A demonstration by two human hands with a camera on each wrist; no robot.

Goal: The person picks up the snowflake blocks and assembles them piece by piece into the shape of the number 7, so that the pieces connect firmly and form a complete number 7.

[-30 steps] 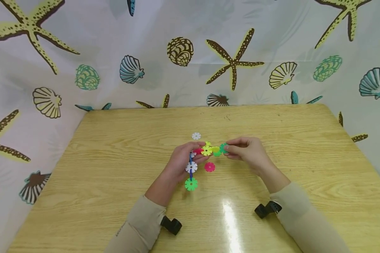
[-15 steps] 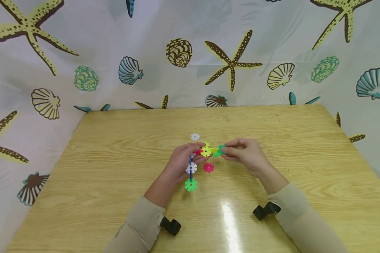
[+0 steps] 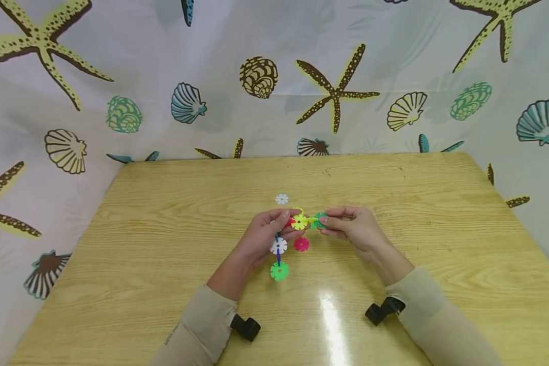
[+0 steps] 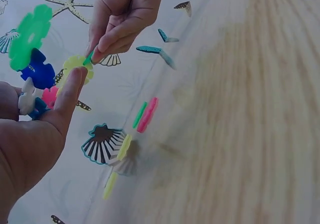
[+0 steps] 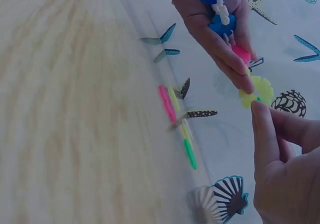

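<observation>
My left hand (image 3: 263,236) grips a chain of notched plastic discs joined at their slots. Its lower end hangs down, with a white disc (image 3: 278,246), a dark blue disc (image 3: 278,257) seen edge-on and a green disc (image 3: 279,271). Beyond the fingers, a pink disc (image 4: 50,96) leads to a yellow disc (image 3: 299,222). Between thumb and fingers, my right hand (image 3: 361,229) pinches a teal-green disc (image 3: 319,220), which meets a yellow disc (image 5: 257,91) at the chain's right end. Whether their slots are fully engaged, I cannot tell.
Loose discs lie on the wooden table (image 3: 174,229): a white disc (image 3: 281,199) behind the hands and a pink disc (image 3: 301,244) between them. Yellow and green discs show in the wrist views. A shell-patterned cloth (image 3: 229,117) stands behind the table.
The right hand has come slightly leftward with the teal-green disc, closer to the chain. The hanging end of the chain has shifted a little down and right.
</observation>
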